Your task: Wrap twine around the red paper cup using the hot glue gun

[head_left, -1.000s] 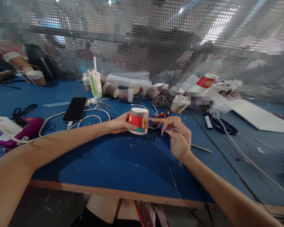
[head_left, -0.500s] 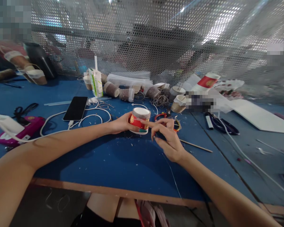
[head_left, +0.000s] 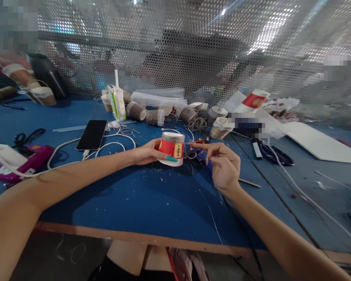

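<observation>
My left hand point(head_left: 148, 152) is wrapped round a small upside-down red paper cup point(head_left: 171, 148) that rests on the blue table point(head_left: 140, 203). Twine is wound round the cup's top part. My right hand point(head_left: 224, 166) is just right of the cup, fingers curled and pinched together on a thin strand of twine that runs to the cup. A dark glue gun point(head_left: 200, 156) lies between the cup and my right hand, partly hidden.
A phone point(head_left: 92, 134) with white cables lies to the left, near a pink tool point(head_left: 23, 164). Twine-wrapped cups point(head_left: 156, 117), a drink carton point(head_left: 117, 102) and twine bundles stand behind. Scissors point(head_left: 270, 153), a stick point(head_left: 250, 183) and a white board point(head_left: 318, 144) lie right. A perforated screen closes the back.
My right hand touched the cup's side half a second ago, then pulled back to the right with its fingers curling shut. The cup turned slightly in my left hand.
</observation>
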Motion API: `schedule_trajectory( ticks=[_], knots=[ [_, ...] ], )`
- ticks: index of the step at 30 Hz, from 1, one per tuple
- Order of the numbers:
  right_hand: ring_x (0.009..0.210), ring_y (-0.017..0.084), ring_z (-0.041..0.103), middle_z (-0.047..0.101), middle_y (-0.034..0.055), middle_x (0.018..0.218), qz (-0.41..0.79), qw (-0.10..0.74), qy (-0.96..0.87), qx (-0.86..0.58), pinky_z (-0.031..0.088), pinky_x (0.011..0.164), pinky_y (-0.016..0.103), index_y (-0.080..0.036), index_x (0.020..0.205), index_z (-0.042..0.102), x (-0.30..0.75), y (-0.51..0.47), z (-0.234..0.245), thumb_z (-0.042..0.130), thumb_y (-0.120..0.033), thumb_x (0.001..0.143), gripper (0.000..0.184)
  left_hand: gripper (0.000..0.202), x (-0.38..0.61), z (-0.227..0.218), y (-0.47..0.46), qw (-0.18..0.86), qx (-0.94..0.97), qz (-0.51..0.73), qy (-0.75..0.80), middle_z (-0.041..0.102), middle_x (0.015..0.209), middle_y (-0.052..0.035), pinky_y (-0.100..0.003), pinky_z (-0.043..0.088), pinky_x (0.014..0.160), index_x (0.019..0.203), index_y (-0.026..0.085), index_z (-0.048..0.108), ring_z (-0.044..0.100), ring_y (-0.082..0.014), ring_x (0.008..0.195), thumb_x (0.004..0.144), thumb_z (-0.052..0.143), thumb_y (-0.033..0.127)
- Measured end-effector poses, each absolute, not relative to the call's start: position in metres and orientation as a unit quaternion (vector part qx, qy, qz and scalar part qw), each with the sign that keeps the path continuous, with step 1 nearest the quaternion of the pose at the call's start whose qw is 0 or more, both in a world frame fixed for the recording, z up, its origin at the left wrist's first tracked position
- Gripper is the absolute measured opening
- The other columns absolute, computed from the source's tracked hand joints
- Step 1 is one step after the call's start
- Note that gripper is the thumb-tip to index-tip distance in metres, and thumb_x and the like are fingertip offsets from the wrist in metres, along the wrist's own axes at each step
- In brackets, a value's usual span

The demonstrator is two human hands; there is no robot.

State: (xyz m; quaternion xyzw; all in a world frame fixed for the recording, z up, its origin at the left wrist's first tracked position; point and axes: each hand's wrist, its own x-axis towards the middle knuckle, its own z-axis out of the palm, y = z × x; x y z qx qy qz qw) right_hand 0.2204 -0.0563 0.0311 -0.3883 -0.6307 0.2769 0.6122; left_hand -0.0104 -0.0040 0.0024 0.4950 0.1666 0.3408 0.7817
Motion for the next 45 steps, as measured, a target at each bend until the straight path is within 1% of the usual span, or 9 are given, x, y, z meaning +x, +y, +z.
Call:
schedule_trajectory(
  ticks=[7, 13, 17, 19, 24, 29, 35, 41, 45],
  knots=[
    [0.076, 0.022, 0.068, 0.071, 0.0016, 0.075, 0.234, 0.687, -0.594, -0.346, 0.049, 0.075, 0.037, -0.024, 0.065, 0.057, 0.219, -0.057, 0.030, 0.056, -0.015, 0.065, 0.009, 0.056, -0.013, -0.002, 0.001, 0.797, 0.499, 0.318, 0.122, 0.078, 0.111, -0.0145, -0.045, 0.049, 0.106, 0.117, 0.012, 0.071, 0.074, -0.0287, 0.106, 0.063, 0.086, 0.018],
    [0.093, 0.023, 0.069, 0.077, 0.0073, 0.106, 0.344, 0.443, -0.777, -0.287, 0.051, 0.085, 0.040, -0.023, 0.083, 0.065, 0.214, -0.073, 0.031, 0.059, -0.019, 0.083, 0.007, 0.061, -0.010, 0.000, -0.001, 0.790, 0.501, 0.326, 0.133, 0.078, 0.113, -0.0148, -0.044, 0.049, 0.107, 0.115, 0.013, 0.071, 0.074, -0.0269, 0.105, 0.058, 0.092, 0.022],
    [0.105, 0.026, 0.069, 0.075, 0.0059, 0.093, 0.359, 0.395, -0.797, -0.282, 0.050, 0.093, 0.043, -0.023, 0.086, 0.064, 0.211, -0.077, 0.034, 0.059, -0.019, 0.087, 0.006, 0.060, -0.008, 0.005, -0.006, 0.774, 0.518, 0.326, 0.161, 0.078, 0.110, -0.0136, -0.039, 0.052, 0.101, 0.108, 0.014, 0.073, 0.075, -0.0228, 0.100, 0.053, 0.095, 0.019],
    [0.097, 0.024, 0.070, 0.074, 0.0055, 0.094, 0.381, 0.396, -0.783, -0.290, 0.052, 0.088, 0.041, -0.024, 0.087, 0.063, 0.210, -0.079, 0.036, 0.059, -0.019, 0.087, 0.006, 0.058, -0.008, 0.006, -0.007, 0.775, 0.520, 0.321, 0.162, 0.079, 0.105, -0.0118, -0.037, 0.054, 0.098, 0.107, 0.014, 0.073, 0.075, -0.0212, 0.095, 0.053, 0.095, 0.017],
    [0.063, 0.012, 0.060, 0.070, 0.0096, 0.134, 0.459, 0.422, -0.715, -0.318, 0.054, 0.059, 0.032, -0.022, 0.086, 0.061, 0.207, -0.083, 0.041, 0.062, -0.017, 0.083, 0.006, 0.059, -0.011, 0.005, -0.006, 0.784, 0.507, 0.318, 0.163, 0.079, 0.100, -0.0085, -0.031, 0.055, 0.089, 0.109, 0.016, 0.073, 0.075, -0.0184, 0.090, 0.054, 0.092, 0.011],
    [0.043, 0.008, 0.053, 0.077, 0.0088, 0.118, 0.508, 0.496, -0.622, -0.330, 0.047, 0.039, 0.027, -0.021, 0.076, 0.061, 0.208, -0.077, 0.040, 0.062, -0.018, 0.075, 0.004, 0.061, -0.011, 0.003, -0.006, 0.792, 0.504, 0.315, 0.138, 0.079, 0.103, -0.0083, -0.032, 0.055, 0.090, 0.112, 0.018, 0.072, 0.075, -0.0197, 0.093, 0.055, 0.091, 0.013],
    [0.031, 0.006, 0.043, 0.078, 0.0025, 0.080, 0.491, 0.550, -0.545, -0.399, 0.045, 0.034, 0.025, -0.021, 0.065, 0.055, 0.212, -0.064, 0.037, 0.057, -0.014, 0.067, 0.007, 0.065, -0.015, -0.001, -0.002, 0.802, 0.500, 0.299, 0.132, 0.077, 0.114, -0.0110, -0.040, 0.052, 0.098, 0.119, 0.018, 0.070, 0.073, -0.0249, 0.103, 0.056, 0.088, 0.013],
    [0.031, 0.004, 0.041, 0.078, -0.0001, 0.089, 0.392, 0.647, -0.514, -0.405, 0.039, 0.029, 0.021, -0.022, 0.071, 0.053, 0.216, -0.060, 0.035, 0.059, -0.014, 0.067, 0.012, 0.065, -0.016, -0.003, 0.000, 0.802, 0.504, 0.293, 0.133, 0.077, 0.110, -0.0129, -0.046, 0.049, 0.103, 0.119, 0.017, 0.068, 0.074, -0.0287, 0.105, 0.057, 0.086, 0.015],
    [0.032, 0.004, 0.044, 0.080, 0.0062, 0.106, 0.457, 0.560, -0.611, -0.322, 0.040, 0.031, 0.023, -0.021, 0.072, 0.059, 0.212, -0.074, 0.039, 0.062, -0.020, 0.073, 0.004, 0.068, -0.014, -0.004, 0.000, 0.797, 0.503, 0.307, 0.133, 0.078, 0.109, -0.0117, -0.045, 0.050, 0.102, 0.120, 0.018, 0.067, 0.074, -0.0287, 0.104, 0.056, 0.088, 0.016]
  ],
)
